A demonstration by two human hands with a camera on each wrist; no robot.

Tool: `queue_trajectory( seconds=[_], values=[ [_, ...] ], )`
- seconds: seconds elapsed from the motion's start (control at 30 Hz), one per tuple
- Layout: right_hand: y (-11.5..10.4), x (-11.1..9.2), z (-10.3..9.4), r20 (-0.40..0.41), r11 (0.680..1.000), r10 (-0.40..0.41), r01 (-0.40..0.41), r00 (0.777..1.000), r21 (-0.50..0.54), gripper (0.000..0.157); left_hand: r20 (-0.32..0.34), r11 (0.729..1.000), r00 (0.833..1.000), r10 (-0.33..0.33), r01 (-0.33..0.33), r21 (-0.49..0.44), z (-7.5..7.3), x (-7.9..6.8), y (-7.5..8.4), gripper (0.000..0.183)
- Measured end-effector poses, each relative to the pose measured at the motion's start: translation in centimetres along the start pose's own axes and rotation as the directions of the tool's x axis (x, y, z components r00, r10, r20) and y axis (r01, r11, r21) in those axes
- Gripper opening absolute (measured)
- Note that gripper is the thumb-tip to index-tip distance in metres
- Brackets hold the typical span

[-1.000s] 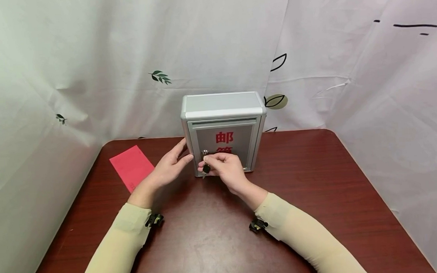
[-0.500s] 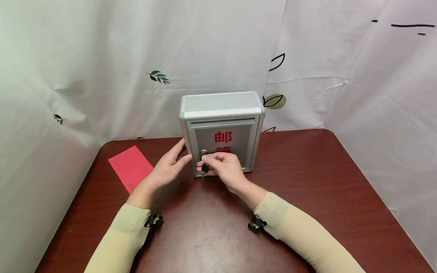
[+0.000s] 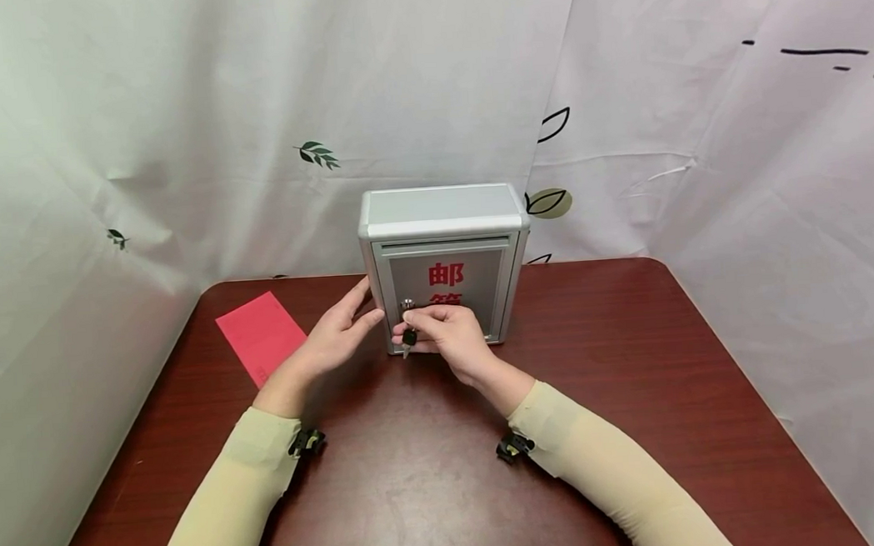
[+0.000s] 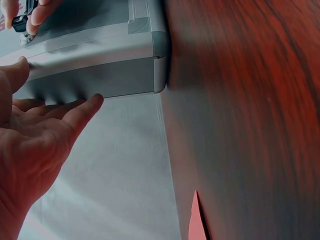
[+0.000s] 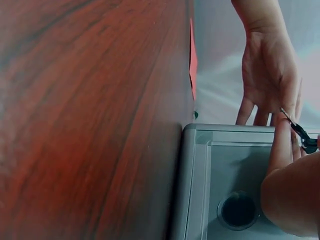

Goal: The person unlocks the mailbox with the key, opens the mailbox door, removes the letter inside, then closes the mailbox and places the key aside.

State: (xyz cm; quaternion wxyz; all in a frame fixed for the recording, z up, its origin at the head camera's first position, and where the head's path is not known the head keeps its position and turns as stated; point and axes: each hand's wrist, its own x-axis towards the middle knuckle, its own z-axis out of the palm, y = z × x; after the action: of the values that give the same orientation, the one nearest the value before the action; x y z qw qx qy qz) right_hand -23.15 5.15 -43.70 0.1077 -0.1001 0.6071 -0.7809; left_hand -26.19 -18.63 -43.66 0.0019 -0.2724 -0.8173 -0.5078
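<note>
A silver metal mailbox (image 3: 444, 210) with red characters stands upright on the table. My left hand (image 3: 339, 337) rests against its left side, fingers extended along the side panel and thumb at the front edge. At the small lock (image 3: 407, 304) low on the left of the door, my right hand (image 3: 452, 335) pinches a key between thumb and index finger; the fingertips mostly hide it. Below them dangles a second key (image 3: 408, 338) with a black head, seen also as a black-headed key (image 5: 306, 142) in the right wrist view. The door sits flush in its frame.
Left of the mailbox a red envelope (image 3: 260, 332) lies flat on the dark reddish wooden table (image 3: 600, 363), partly overlapped by the left forearm. White patterned cloth (image 3: 425, 82) hangs behind and on both sides. A round dark spot (image 5: 239, 211) shows on the mailbox front.
The head view shifts very slightly. The hanging key swings a little; both hands keep their places on the mailbox and at its lock.
</note>
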Motion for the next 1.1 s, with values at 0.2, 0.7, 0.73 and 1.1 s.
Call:
queue_trajectory(
  seconds=[0.2,0.7,0.73,1.1],
  values=[
    [-0.3,0.0,0.1,-0.005,0.999,0.027,-0.027,1.0,0.018,0.027,-0.002,1.0,1.0,-0.002,0.002,0.001,0.0,0.0,-0.1,0.071],
    [-0.8,-0.3,1.0,-0.127,0.999,0.018,-0.022,0.992,-0.028,0.023,0.008,1.0,1.0,0.015,-0.014,-0.001,-0.1,0.0,0.1,0.07],
    [-0.9,-0.3,1.1,-0.137,0.999,0.014,-0.02,0.99,-0.038,0.023,0.01,1.0,1.0,0.014,-0.014,-0.002,-0.1,0.0,0.1,0.07],
    [-1.1,-0.8,1.9,-0.237,0.981,-0.045,-0.002,0.97,-0.194,0.029,0.02,0.999,0.999,0.026,-0.025,-0.035,0.0,0.0,-0.1,0.071]
  ],
)
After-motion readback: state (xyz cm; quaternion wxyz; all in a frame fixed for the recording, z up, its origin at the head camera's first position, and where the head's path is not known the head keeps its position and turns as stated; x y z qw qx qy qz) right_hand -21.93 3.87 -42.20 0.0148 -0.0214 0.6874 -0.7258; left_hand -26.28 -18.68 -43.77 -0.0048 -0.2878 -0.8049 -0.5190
